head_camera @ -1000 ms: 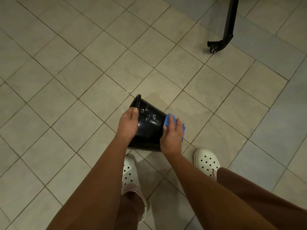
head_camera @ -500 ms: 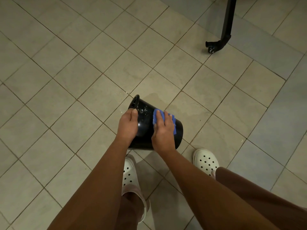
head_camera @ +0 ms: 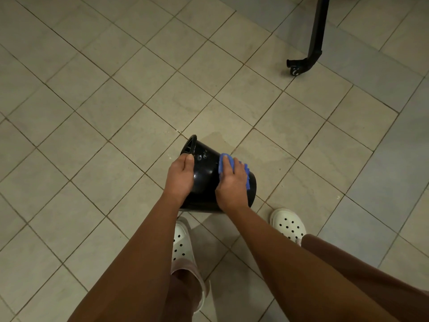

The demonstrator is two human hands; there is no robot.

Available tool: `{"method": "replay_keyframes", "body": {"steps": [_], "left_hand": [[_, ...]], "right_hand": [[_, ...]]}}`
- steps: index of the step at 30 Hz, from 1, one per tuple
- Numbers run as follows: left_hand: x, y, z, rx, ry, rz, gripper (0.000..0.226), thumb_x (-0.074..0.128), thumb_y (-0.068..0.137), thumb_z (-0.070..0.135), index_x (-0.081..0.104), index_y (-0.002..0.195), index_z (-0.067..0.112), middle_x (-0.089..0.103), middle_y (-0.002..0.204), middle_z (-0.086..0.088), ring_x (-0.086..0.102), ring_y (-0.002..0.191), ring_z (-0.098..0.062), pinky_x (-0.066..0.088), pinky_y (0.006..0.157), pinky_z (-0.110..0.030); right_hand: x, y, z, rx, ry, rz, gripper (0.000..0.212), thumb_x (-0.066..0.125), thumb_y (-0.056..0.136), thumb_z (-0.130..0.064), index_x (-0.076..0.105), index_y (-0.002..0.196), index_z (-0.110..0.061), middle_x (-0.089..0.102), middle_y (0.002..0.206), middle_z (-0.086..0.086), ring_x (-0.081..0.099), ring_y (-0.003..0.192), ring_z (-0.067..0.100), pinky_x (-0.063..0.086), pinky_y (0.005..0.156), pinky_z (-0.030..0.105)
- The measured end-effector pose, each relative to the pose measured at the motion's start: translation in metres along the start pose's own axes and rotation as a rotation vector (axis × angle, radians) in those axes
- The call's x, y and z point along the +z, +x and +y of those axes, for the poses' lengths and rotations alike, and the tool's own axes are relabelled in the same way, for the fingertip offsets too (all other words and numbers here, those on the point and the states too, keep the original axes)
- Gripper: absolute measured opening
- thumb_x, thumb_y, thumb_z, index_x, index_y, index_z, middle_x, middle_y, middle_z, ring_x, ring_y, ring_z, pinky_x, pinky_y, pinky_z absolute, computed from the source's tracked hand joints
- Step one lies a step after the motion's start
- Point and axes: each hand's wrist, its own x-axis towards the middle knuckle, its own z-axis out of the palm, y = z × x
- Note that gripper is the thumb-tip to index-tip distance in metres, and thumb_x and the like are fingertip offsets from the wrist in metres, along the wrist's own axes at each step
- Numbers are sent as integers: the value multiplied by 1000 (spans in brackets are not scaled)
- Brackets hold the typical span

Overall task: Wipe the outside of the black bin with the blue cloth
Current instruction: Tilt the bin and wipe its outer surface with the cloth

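Basically mid-wipe. Bin point(head_camera: 205, 168) lies tipped over on the tiled floor point(head_camera: 92, 89), rim pointing up-left, base toward the person's feet, just ahead of the white clogs point(head_camera: 287, 225). Left hand point(head_camera: 181, 176) is curled over the bin's left side near the rim, fingers wrapped on the wall, steadying it. Right hand point(head_camera: 232, 182) lies flat, fingers together, pressing the cloth point(head_camera: 234, 170) onto the upper right wall; cloth edges stick out past the fingertips and along the outer side of the hand. So the cloth is pinned under the palm, not pinched.

Risks, as I judge them:
- Bin is round and on its side, so a hard push from the right hand could roll or skid it on the tile if the left hand loosens.
- Wall is glossy with droplets on it near the left thumb; looks wet. Left hand could slip, bin turns.
- Floor beside the bin shows a darker, damp-looking patch. Slippery underfoot for the clogs, and the bin slides easier there.
- Cloth is only held by flat pressure; it could bunch up or slide out from under the palm, so bare fingers smear the wall.
- Underside against the floor is hidden; can't tell if it's clean. Easy to miss unless the bin gets turned.
- Black stand leg point(head_camera: 313, 43) is well apart at top right, no collision worry.
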Motion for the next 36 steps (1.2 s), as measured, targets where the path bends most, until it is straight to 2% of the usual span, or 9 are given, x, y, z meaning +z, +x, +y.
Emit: {"method": "replay_keyframes", "body": {"steps": [3,9,17,22,24,27,29,32,36], "left_hand": [[0,2,1,-11,16,-29,35,33,105,33,61,101,12,63,99,-12,60,92,-25,46,74,-32],[-3,1,1,-25,3,-27,31,34,105,28,59,88,19,65,91,-8,60,84,-21,47,78,-34],[1,2,1,-6,29,-11,34,34,105,31,60,97,10,63,95,-13,58,87,-25,46,76,-34],[-4,1,-3,-56,-24,5,31,33,105,29,59,93,16,64,93,-11,58,85,-21,43,70,-31],[-5,-1,-2,-65,-72,18,31,34,105,29,60,94,17,64,93,-8,58,84,-19,43,67,-30],[-2,-2,0,-43,-67,24,31,34,105,30,60,99,13,62,98,-12,56,86,-19,42,68,-28],[-1,-2,2,-41,-62,-4,33,34,105,31,60,102,13,61,101,-12,57,91,-22,43,73,-29],[-1,-1,4,-80,-91,-8,31,35,104,31,61,96,17,62,98,-12,58,91,-24,46,78,-35],[-4,0,4,-86,-142,-24,33,38,104,23,58,78,16,61,77,-6,56,73,-17,46,71,-30]], "right_hand": [[5,-22,-3,50,13,23,79,52,87,-5,6,149,-17,2,156,13,-8,143,30,3,117,47],[21,-30,-28,-241,-61,10,87,58,85,-8,1,149,-21,-3,157,10,-13,143,27,-5,116,46],[7,-21,-10,58,-66,11,83,57,87,-11,2,149,-16,2,155,16,-6,143,33,4,116,49],[22,-43,-27,-108,-74,11,85,56,86,-7,-1,149,-15,-6,156,14,-14,142,32,-13,109,44],[16,-24,-21,-89,-92,-13,86,58,85,-9,2,150,-18,-2,156,12,-10,143,31,-11,111,44],[2,1,-5,48,-89,-39,82,58,82,-12,9,148,-21,12,153,10,6,142,29,13,116,49],[1,-6,3,99,-48,-15,84,59,83,-9,8,149,-20,10,154,10,2,143,29,12,116,48],[16,-40,2,-63,-13,78,83,60,83,-5,11,149,-19,7,156,10,-3,144,29,3,116,47],[31,-53,-14,-351,-27,83,86,66,77,-3,17,145,-22,19,154,11,6,143,30,11,112,54]]}}
